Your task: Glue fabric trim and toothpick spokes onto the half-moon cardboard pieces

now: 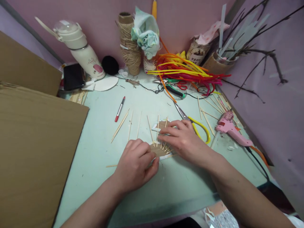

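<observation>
On the table lies a rounded cardboard piece [156, 150] with a white edge. Thin wooden sticks [152, 131] fan out from it, and several reach a second small cardboard piece [162, 124] behind. My left hand [137, 163] is closed at the left side of the front piece, its curled fingers and thumb on the cardboard. Over the sticks on the right, my right hand [184, 137] rests with fingers stretched out, covering part of the rear piece. Whether its fingertips press on a stick is hard to see. More loose sticks [120, 126] lie left of the fan.
Yellow-handled scissors [200, 128] and a pink glue gun [234, 129] lie to the right. A red-capped marker [120, 108] is behind my left hand. Pipe cleaners [185, 68], a twine cone [129, 47] and a white bottle [85, 57] line the back. A large cardboard sheet [35, 152] stands left.
</observation>
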Available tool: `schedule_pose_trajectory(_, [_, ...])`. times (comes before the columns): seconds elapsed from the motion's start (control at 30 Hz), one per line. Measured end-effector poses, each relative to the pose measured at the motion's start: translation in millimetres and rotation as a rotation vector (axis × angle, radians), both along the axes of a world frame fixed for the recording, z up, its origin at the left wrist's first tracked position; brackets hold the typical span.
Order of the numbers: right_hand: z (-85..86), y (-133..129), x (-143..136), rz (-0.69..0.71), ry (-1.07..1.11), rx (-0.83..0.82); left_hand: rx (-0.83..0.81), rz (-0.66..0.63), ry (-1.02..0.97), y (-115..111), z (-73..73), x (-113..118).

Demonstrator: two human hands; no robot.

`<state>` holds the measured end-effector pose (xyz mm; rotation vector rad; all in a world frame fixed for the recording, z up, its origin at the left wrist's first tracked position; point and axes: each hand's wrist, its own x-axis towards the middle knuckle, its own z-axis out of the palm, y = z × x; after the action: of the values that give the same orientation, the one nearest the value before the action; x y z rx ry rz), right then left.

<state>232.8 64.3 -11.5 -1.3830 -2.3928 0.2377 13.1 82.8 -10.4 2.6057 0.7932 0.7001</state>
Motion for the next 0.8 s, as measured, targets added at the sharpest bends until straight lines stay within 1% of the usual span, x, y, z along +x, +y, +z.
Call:
schedule_pose_trajectory(0.27, [-3.5, 0.7, -2.1, 0.017, -0.032, -0.033, -0.024, -0.019, 0.107, 0.3, -4.0, -0.9])
schedule_pose_trajectory(0.53, [-4.5, 0.7, -3.8, 0.012, -0.042, -0.029, -0.054, -0.044, 0.15, -0.6, -7.6, -0.8])
schedule_pose_trajectory(0.8, [-3.1, 0.8, -4.6, 0.008, -0.058, -0.054, -0.063, -0.048, 0.182, -0.3, -6.9, -0.4])
